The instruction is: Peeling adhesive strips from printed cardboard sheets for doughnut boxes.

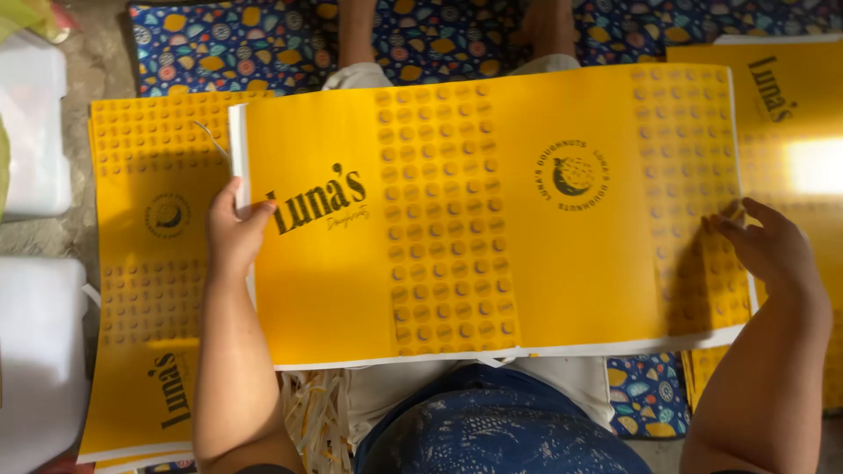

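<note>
Yellow printed sheet (492,219), broad and flat with white edges, dark lettering, a round emblem and bands of dots, lies spread across the person's lap, and everything else is best placed from it. At its left edge the left hand (235,230) pinches the border, thumb on top and fingers curled under, a closed grip that seems meant to keep the sheet taut and level. At its right edge the right hand (773,246) rests with fingers (733,219) spread open and flat on the dotted band, pressing rather than grasping, apparently to steady that end. Left of the sheet and partly beneath it lies a stack of like yellow sheets (149,290); another yellow stack (790,114) sits to its right. Beyond its far edge a patterned blue mat (228,44) covers the floor, and a bundle of white paper strips (316,421) lies just below its near edge.
</note>
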